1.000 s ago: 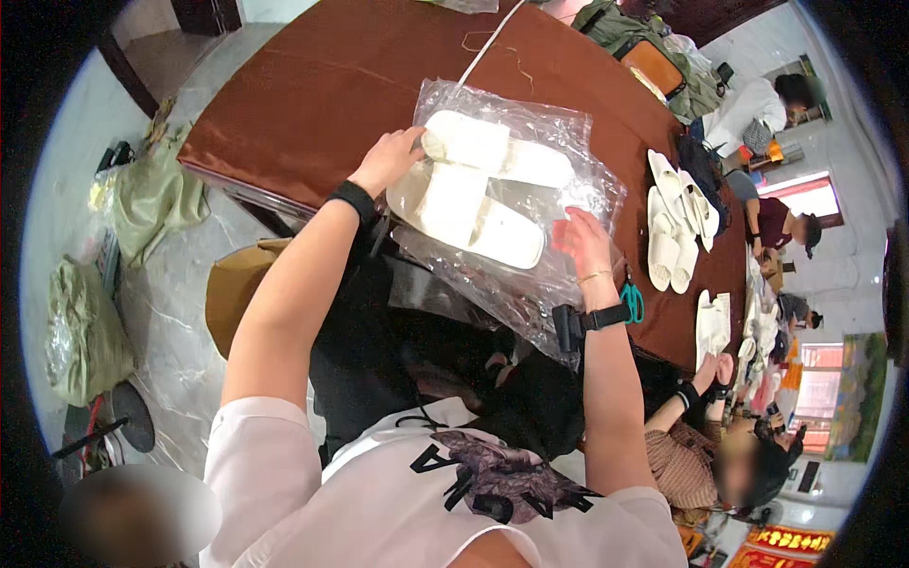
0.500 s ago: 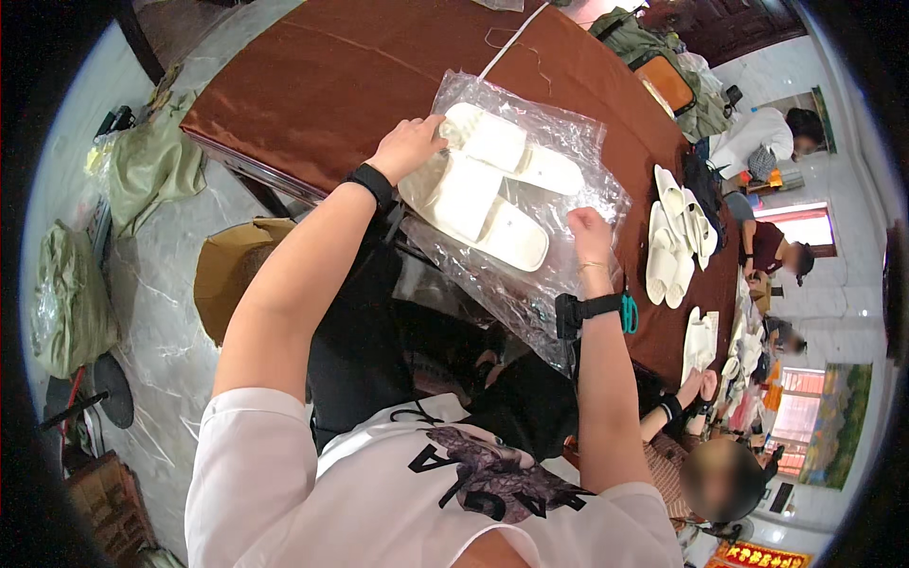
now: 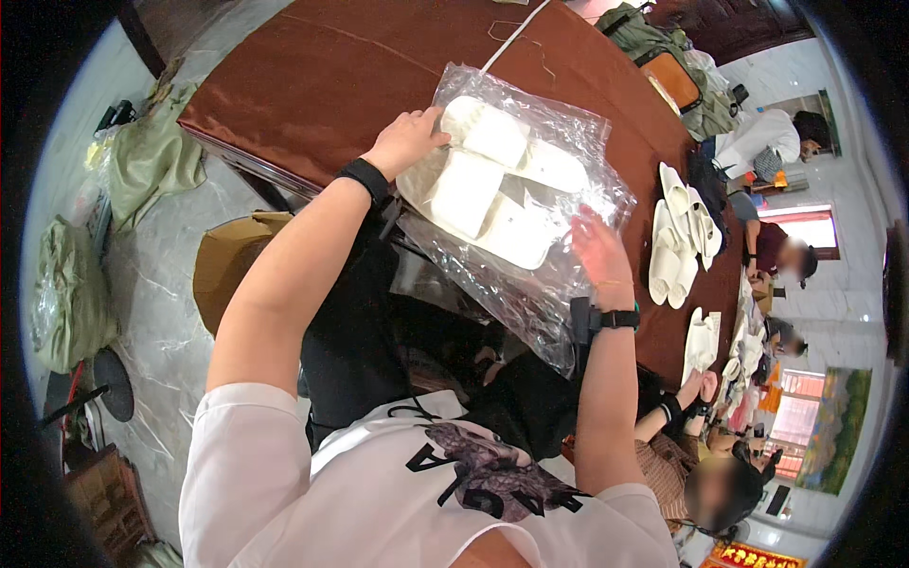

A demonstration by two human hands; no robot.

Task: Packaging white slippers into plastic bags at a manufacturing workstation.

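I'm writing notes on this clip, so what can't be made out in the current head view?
All in the head view:
Whether the left hand grips the clear bag: its own fingers hide the contact.
Whether the right hand touches the bag: its fingers are blurred.
Part of the cardboard box: behind the left forearm.
The table's far end: cut off by the upper edge.

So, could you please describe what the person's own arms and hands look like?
The sleeves are short and white. The left hand is bare, with a black band at the wrist. The right hand is bare too; its wrist has a thin bracelet and a black strap carrying a dark boxy piece.
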